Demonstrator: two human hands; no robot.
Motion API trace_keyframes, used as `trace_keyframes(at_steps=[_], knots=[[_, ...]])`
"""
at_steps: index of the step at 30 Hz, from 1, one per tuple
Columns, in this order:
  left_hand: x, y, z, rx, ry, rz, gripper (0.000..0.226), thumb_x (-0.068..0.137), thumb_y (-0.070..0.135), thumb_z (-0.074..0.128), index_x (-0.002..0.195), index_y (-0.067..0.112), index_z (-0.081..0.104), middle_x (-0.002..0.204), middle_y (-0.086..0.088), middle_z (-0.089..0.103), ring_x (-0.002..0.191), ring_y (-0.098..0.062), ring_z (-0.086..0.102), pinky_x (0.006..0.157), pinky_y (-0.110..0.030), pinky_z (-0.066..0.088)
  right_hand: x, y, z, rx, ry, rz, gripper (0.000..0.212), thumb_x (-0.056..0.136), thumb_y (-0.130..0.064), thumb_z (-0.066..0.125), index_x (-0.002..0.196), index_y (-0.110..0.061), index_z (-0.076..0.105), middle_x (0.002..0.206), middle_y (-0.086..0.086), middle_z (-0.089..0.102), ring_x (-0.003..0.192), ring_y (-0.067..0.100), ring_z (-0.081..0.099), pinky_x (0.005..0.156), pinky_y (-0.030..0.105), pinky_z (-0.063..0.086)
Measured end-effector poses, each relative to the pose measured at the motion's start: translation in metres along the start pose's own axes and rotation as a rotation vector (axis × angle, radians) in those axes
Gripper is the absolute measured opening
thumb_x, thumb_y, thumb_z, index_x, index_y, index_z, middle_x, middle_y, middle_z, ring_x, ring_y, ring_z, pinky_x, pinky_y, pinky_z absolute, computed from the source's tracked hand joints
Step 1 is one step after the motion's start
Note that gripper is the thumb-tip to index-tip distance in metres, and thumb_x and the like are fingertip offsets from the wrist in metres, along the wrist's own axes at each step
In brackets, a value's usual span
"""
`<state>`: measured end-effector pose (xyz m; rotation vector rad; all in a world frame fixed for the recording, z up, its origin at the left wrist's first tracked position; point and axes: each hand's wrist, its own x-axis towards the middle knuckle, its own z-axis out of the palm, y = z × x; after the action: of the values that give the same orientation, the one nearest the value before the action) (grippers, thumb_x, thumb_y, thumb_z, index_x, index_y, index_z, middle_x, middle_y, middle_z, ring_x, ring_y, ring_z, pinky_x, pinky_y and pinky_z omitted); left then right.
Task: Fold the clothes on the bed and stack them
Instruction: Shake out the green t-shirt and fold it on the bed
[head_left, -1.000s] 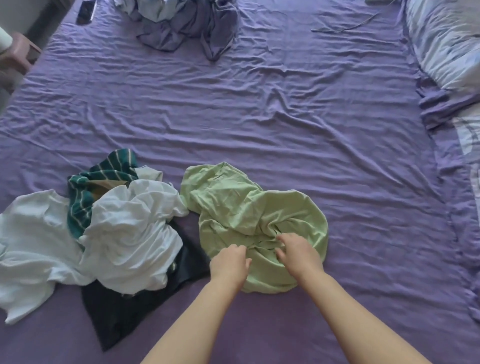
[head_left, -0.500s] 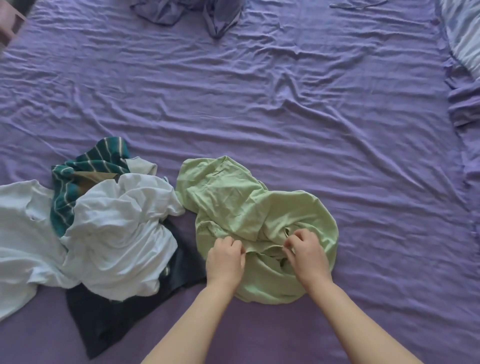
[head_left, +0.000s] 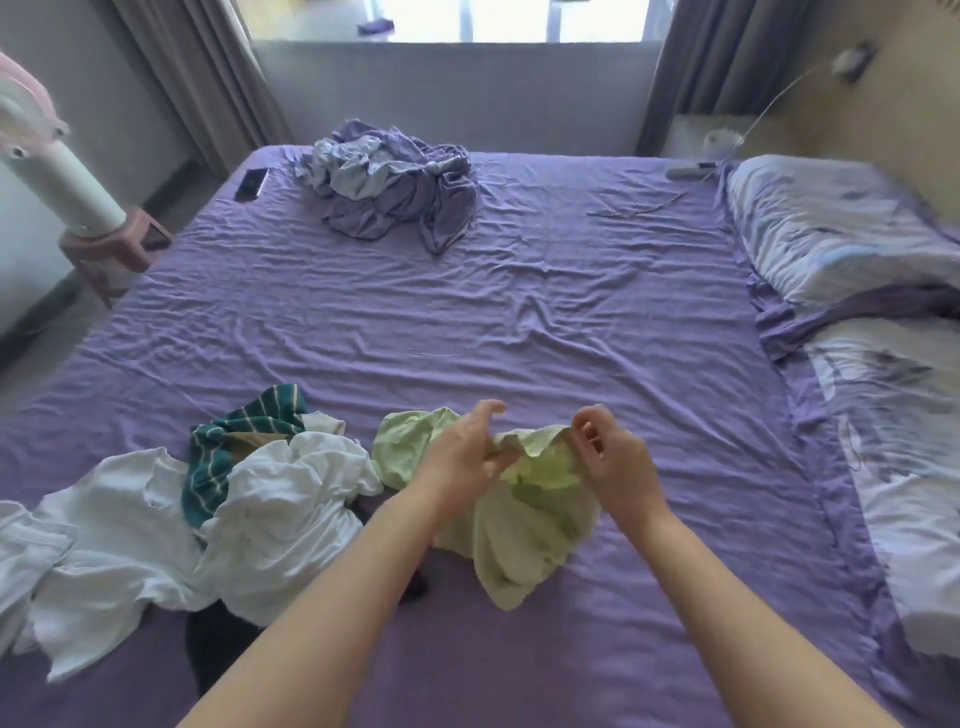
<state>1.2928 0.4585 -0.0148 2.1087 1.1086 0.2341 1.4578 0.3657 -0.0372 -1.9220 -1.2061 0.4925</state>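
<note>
Purple bed (head_left: 519, 322): wide bare sheet beyond the hands. Left hand (head_left: 462, 462) and right hand (head_left: 613, 462) each pinch the upper edge of the green garment (head_left: 519, 525), lifted near the bed's near edge; its length hangs toward the viewer. White clothes (head_left: 270, 509) lie just left.

Bare sheet (head_left: 519, 322) beyond; clothes pile (head_left: 249, 509) left

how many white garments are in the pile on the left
2 that I can tell: one white garment bunched beside the green garment, another white garment spread toward the bed's left edge. More may be hidden underneath.
</note>
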Motion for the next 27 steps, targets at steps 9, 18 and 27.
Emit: trace_keyframes(at_steps=[9, 18, 27], knots=[[-0.050, 0.118, -0.082, -0.147, 0.204, 0.132, 0.013, 0.081, 0.022, 0.073, 0.088, 0.011, 0.074, 0.072, 0.002, 0.060, 0.069, -0.011, 0.052, 0.064, -0.027, 0.035, -0.017, -0.108, -0.129, 0.241, -0.010, -0.107, 0.008, 0.081, -0.009, 0.069, 0.083, -0.014, 0.063, 0.062, -0.002, 0.058, 0.049, -0.003, 0.047, 0.054, 0.013, 0.037], [-0.128, 0.232, -0.152, -0.429, 0.264, 0.243, 0.027, 0.079, 0.034, 0.073, 0.090, 0.009, 0.074, 0.081, -0.004, 0.062, 0.072, -0.010, 0.057, 0.069, -0.023, 0.046, -0.060, -0.189, -0.222, 0.541, -0.337, -0.141, 0.029, 0.080, -0.038, 0.065, 0.102, -0.020, 0.069, 0.092, -0.003, 0.069, 0.086, 0.012, 0.063, 0.074, 0.031, 0.050], [-0.187, 0.261, -0.152, -0.566, 0.239, 0.277, 0.021, 0.090, 0.033, 0.060, 0.089, 0.016, 0.071, 0.085, -0.005, 0.067, 0.076, -0.013, 0.060, 0.072, -0.025, 0.052, -0.124, -0.214, -0.232, 0.438, -0.277, -0.294, 0.017, 0.088, -0.008, 0.061, 0.104, -0.009, 0.066, 0.090, 0.005, 0.068, 0.076, 0.010, 0.060, 0.071, 0.032, 0.051]])
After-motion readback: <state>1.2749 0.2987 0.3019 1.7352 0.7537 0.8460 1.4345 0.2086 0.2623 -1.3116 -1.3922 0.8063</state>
